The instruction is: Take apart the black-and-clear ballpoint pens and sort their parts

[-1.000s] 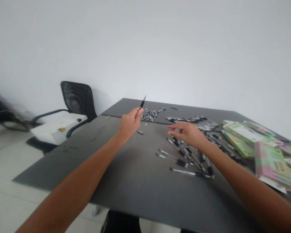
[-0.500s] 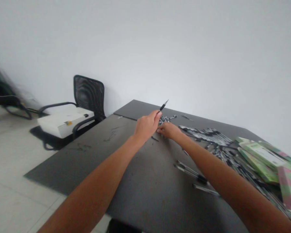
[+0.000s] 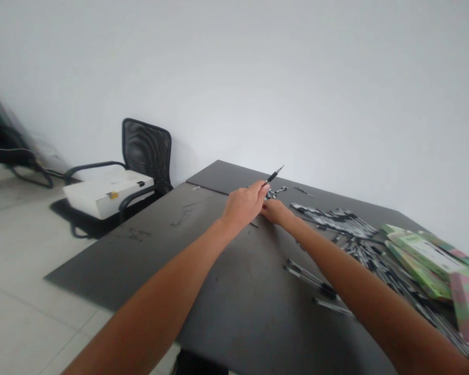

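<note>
Evidently, our left hand (image 3: 243,204) pinches a bare-tipped pen (image 3: 275,173) (light, stiff, we judge; best held by its black grip (image 3: 271,177)); our right hand's (image 3: 275,211) finger spread we cannot tell.

The lone head-worn camera looks forward and down from near the table's (image 3: 254,297) close edge, with left hand (image 3: 245,206) and right hand (image 3: 276,211) mid-frame, the wall (image 3: 281,78) beyond filling the top.
</note>
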Demonstrator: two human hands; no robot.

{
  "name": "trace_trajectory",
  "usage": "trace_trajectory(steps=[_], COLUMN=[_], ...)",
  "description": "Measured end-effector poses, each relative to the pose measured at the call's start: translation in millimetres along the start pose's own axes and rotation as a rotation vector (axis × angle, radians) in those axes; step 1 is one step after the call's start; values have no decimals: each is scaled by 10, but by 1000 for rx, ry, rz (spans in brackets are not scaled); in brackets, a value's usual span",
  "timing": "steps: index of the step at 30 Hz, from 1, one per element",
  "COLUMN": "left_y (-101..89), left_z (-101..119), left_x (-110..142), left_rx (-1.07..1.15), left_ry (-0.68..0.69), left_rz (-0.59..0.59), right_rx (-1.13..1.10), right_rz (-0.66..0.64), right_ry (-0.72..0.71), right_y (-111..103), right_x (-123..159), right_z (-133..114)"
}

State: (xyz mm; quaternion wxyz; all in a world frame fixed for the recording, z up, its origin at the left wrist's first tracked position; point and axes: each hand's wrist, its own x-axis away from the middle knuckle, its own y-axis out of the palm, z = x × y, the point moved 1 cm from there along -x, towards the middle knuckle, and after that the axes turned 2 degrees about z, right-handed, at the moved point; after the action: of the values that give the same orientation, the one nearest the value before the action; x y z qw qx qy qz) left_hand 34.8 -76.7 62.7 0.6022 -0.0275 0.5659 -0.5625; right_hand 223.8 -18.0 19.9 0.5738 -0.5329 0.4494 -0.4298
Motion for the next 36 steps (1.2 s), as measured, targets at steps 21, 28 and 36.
trace_trajectory(steps=[21,28,36], left_y=[103,212,176], left_z=[344,724,1018], left_x=[173,498,745], left_rx=[234,361,497], left_ry=[64,135,46], left_rz=[-45,-195,-495], right_rx=[-813,-1388,-1942], right_rz=[422,519,329], right_ry=[169,324,361], right_y=[-579,-423,-498], right_x=[1659,2156,2368], right_z=[494,698,579])
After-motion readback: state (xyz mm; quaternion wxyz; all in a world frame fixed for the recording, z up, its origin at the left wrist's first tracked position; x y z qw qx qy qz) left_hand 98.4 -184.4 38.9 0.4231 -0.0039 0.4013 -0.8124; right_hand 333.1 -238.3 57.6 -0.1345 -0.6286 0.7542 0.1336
